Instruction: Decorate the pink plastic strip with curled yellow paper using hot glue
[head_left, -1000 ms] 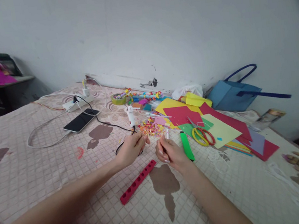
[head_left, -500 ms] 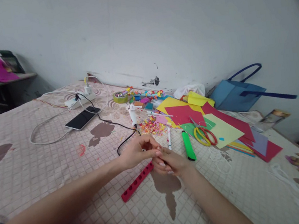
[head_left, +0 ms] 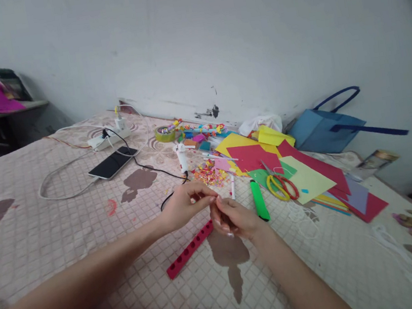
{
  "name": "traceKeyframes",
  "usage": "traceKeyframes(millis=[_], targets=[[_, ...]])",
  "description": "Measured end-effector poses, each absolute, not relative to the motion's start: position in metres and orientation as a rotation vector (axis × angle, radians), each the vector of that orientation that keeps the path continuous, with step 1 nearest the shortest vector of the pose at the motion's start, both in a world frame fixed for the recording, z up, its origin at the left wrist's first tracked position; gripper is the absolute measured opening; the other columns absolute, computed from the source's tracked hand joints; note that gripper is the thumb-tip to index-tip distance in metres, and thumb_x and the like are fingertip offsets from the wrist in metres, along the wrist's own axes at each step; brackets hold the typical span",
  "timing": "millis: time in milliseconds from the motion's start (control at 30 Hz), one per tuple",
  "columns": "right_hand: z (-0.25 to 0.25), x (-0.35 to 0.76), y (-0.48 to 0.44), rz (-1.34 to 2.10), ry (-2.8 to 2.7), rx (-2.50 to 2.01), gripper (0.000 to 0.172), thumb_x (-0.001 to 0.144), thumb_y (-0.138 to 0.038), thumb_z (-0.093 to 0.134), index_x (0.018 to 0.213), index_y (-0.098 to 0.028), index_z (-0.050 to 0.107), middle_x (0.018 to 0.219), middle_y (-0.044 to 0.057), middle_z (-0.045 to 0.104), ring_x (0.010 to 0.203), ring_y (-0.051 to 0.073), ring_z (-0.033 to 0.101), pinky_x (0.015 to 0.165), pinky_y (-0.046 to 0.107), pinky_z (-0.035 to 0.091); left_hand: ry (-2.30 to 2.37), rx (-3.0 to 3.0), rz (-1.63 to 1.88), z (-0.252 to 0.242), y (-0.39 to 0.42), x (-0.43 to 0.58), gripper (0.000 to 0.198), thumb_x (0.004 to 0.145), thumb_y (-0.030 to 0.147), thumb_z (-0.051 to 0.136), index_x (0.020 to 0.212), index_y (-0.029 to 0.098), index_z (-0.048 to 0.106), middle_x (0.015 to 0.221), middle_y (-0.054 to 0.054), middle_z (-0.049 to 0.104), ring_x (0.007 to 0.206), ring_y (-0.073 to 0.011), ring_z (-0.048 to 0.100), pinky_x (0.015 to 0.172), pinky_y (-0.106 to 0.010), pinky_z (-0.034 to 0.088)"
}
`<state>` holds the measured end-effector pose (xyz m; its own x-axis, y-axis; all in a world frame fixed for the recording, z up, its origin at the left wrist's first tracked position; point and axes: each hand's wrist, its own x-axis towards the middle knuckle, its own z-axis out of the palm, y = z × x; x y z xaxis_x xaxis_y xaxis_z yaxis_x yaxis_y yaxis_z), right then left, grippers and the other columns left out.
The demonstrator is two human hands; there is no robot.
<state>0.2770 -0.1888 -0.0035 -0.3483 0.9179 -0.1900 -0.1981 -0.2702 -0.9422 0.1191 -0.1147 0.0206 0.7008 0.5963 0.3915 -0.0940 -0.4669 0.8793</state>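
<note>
Above the patterned tablecloth, my left hand and my right hand meet at the fingertips. Thumb and fingers of each are pinched together; whatever sits between them is too small to make out. Just below the hands lies a red strip with a row of dark round holes, slanting down to the left. Beyond the fingers are a white glue gun standing upright, a heap of tiny colourful paper bits and a white pen. To the right of my right hand rests a bright green cutter.
Scissors with yellow and red handles lie on coloured sheets at the right. White string lies nearby. A phone on a cable and a power strip are at the left. A blue bag leans against the wall.
My hands have drawn slightly apart, from overlapping fingers to a touch at the fingertips. The left hand has risen a little. The things on the table stay in place.
</note>
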Motion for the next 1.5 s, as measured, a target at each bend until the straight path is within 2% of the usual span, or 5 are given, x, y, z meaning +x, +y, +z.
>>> traceKeyframes(millis=[700,967,1167,1300,1500], targets=[[0.000,0.278,-0.190,1.483,-1.224,-1.206,0.049,0.078,-0.062,0.046,0.061,-0.016,0.050,0.040,-0.005,0.046,0.032,0.005,0.038,0.031,0.016,0.020,0.506,2.202,0.890,0.023,-0.118,0.116,0.011,0.082,0.017,0.042,0.073,0.017,0.049,0.069,0.000,0.052,0.064,-0.0114,0.048,0.059,-0.021,0.038],[0.008,0.291,-0.182,0.757,-1.160,-1.263,0.021,0.080,-0.040,0.056,0.084,-0.020,0.055,0.068,-0.001,0.059,0.044,0.007,0.045,0.037,0.019,0.027,0.748,2.066,0.835,0.027,-0.102,0.114,0.036,0.087,0.035,0.036,0.057,0.017,0.044,0.050,0.003,0.047,0.048,-0.0091,0.043,0.050,-0.020,0.033],[0.015,0.306,-0.187,0.676,-1.688,-1.404,0.013,0.079,-0.030,0.059,0.087,-0.021,0.063,0.074,0.001,0.062,0.062,0.012,0.053,0.054,0.024,0.039,1.060,2.379,0.696,0.031,-0.084,0.103,0.043,0.083,0.040,0.045,0.049,0.016,0.055,0.047,-0.002,0.055,0.045,-0.0114,0.048,0.048,-0.021,0.029],[0.015,0.302,-0.190,0.808,-2.132,-1.369,0.021,0.076,-0.020,0.062,0.096,-0.023,0.062,0.093,0.003,0.059,0.079,0.015,0.054,0.068,0.027,0.042,1.043,2.547,0.704,0.026,-0.079,0.102,0.017,0.080,0.027,0.051,0.082,0.019,0.066,0.079,-0.005,0.067,0.060,-0.0143,0.055,0.052,-0.022,0.030],[0.002,0.289,-0.190,0.707,-2.310,-1.386,0.025,0.074,-0.008,0.060,0.096,-0.021,0.060,0.097,0.005,0.054,0.096,0.019,0.049,0.083,0.033,0.038,1.170,2.557,0.608,0.027,-0.078,0.101,0.032,0.084,0.036,0.045,0.065,0.018,0.063,0.061,-0.004,0.062,0.054,-0.0150,0.051,0.049,-0.023,0.026]])
